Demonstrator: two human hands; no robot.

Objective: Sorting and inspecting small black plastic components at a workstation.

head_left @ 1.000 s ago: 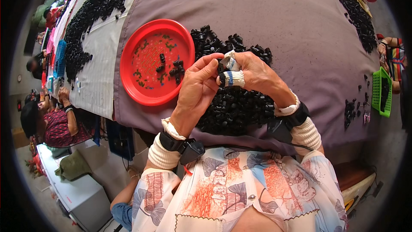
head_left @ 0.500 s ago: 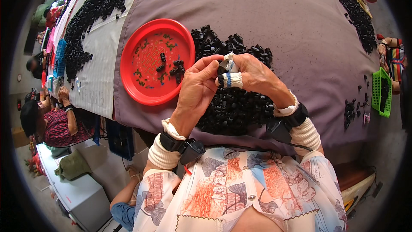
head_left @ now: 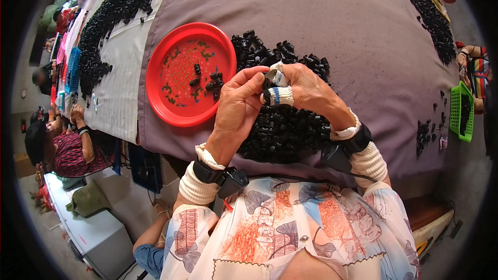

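Over a heap of small black plastic parts [head_left: 282, 129], my two hands meet with their fingers closed. My left hand [head_left: 236, 98] pinches a small black plastic part [head_left: 266, 86], mostly hidden by the fingers. White knitted covers with blue stripes [head_left: 280, 96] wrap fingers of my right hand [head_left: 308, 91]. That hand grips what looks like a small grey metal blade [head_left: 270, 74], its edge against the black part. Just left of my hands sits a round red plastic tray [head_left: 155, 106] with several black parts [head_left: 215, 84] in it.
A mauve cloth [head_left: 363, 36] covers the table. More black parts lie in a long pile [head_left: 96, 36] at the left and another [head_left: 433, 26] at the far right. A green basket [head_left: 454, 109] stands at the right edge. Other people [head_left: 78, 148] sit around the table.
Almost nothing differs. The grey blade has tilted slightly between my fingers; both hands stay in the same place.
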